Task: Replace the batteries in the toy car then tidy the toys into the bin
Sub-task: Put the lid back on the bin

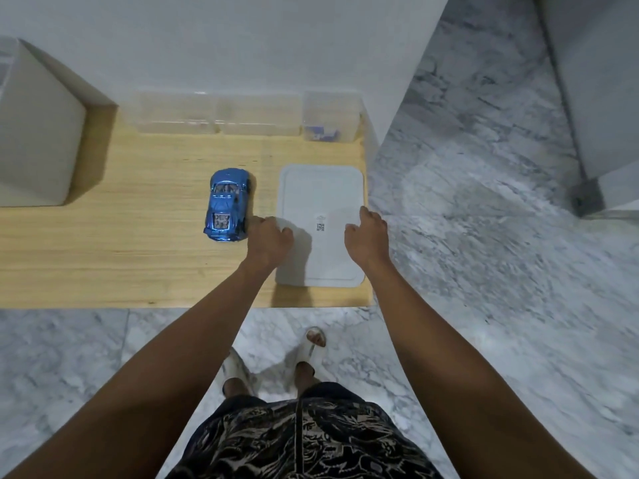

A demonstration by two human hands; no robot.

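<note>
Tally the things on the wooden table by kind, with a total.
Toy car: 1
Lidded white bin: 1
Clear containers along the wall: 3
White box: 1
Total: 6

A pale wooden tabletop (138, 257) ran along a white wall (224, 46), with grey-veined marble floor (484, 271) below and to the right of it. At the left end of the table stood a tall white box (34, 140), and three clear plastic tubs (218, 114) lined the wall at the back, the rightmost one (328, 115) holding some small blue pieces too blurred to identify. At the lower edge were dark patterned shorts (304, 440) and two feet in pale sandals (313, 344) on the marble.
</note>
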